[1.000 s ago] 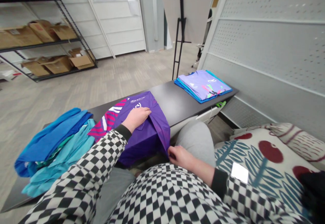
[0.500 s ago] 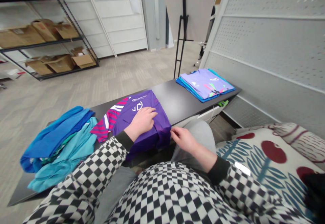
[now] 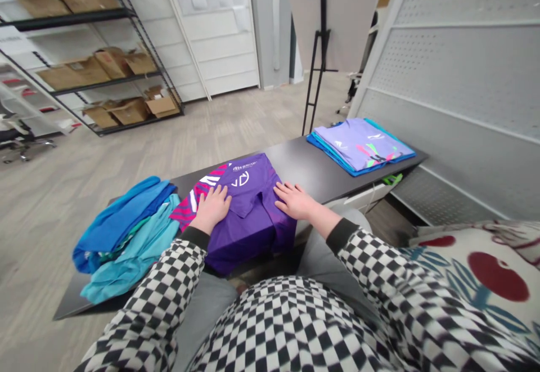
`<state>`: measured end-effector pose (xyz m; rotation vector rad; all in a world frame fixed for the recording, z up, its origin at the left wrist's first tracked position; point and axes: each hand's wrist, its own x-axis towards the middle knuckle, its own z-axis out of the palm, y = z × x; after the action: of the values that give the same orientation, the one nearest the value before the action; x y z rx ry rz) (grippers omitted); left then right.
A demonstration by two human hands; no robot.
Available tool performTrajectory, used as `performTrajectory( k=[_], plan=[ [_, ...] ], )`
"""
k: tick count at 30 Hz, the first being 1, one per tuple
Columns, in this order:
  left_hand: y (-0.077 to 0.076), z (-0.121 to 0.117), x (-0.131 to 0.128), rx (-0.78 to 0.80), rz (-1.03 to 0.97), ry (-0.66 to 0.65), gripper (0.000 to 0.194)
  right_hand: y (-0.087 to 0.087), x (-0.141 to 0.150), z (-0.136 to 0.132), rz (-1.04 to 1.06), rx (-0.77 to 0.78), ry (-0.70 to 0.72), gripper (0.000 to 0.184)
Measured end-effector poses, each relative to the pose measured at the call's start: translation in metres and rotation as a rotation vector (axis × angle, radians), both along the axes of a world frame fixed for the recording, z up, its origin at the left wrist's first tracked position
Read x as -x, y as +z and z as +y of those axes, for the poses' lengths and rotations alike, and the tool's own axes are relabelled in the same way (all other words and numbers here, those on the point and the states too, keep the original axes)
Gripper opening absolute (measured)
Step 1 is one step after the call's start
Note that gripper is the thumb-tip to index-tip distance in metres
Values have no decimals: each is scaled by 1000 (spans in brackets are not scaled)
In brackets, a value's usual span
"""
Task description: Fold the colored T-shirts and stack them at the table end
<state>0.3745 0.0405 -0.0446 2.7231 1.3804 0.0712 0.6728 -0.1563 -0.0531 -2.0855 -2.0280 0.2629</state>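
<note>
A purple shirt (image 3: pixel 248 214) with a pink-striped sleeve and white print lies partly folded on the black table (image 3: pixel 312 169), its near edge hanging toward my lap. My left hand (image 3: pixel 213 207) lies flat and open on the shirt's left side, by the striped sleeve. My right hand (image 3: pixel 293 199) rests flat and open on the shirt's right side. Neither hand grips the cloth.
A loose heap of blue and teal shirts (image 3: pixel 122 237) lies at the table's left end. A neat stack of folded shirts (image 3: pixel 363 146) sits at the right end. A patterned cushion (image 3: pixel 485 270) is at my right. A perforated wall panel (image 3: pixel 459 74), a black stand (image 3: pixel 318 57) and shelving with cardboard boxes (image 3: pixel 97 68) surround the table.
My right hand let go of the shirt's hanging edge after folding it up, and now lies flat on top. My left hand slid leftward across the shirt. The view shifted slightly.
</note>
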Motion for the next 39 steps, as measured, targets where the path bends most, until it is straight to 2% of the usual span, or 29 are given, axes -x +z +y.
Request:
performTrajectory(
  k=[5,8,11,13,16,19,22,25,28,30,33,39],
  plan=[
    [6,19,9,-40,99,20,64,0,-1,-5,-21,34,21,76],
    [14,20,5,-87,84,18,62,4,-1,-6,3,48,14,78],
    [18,4,-1,-157,-24,-15,62,3,-2,-7,49,34,10,82],
    [16,-12,-4,-162,-71,-36,65,-1,-4,-8,94,-1,0,82],
    [5,-34,-6,-70,-36,-39,84,-4,-8,-5,185,-114,-72,68],
    [-5,-44,-7,7,8,-31,99,4,-10,11,219,-245,-172,51],
    [-8,-43,-9,26,14,-21,97,19,-6,41,158,-303,-197,45],
    [-6,-38,-9,18,13,-3,91,26,2,75,92,-253,-184,50],
    [-5,-33,-1,5,26,0,89,15,10,95,37,-95,-192,64],
    [-6,-31,8,5,36,3,89,3,13,99,4,-15,-173,77],
    [-6,-31,22,13,27,4,90,-9,10,98,-23,16,-119,89],
    [1,-36,35,18,-50,32,83,-5,-16,106,-78,42,-59,95]
  ],
)
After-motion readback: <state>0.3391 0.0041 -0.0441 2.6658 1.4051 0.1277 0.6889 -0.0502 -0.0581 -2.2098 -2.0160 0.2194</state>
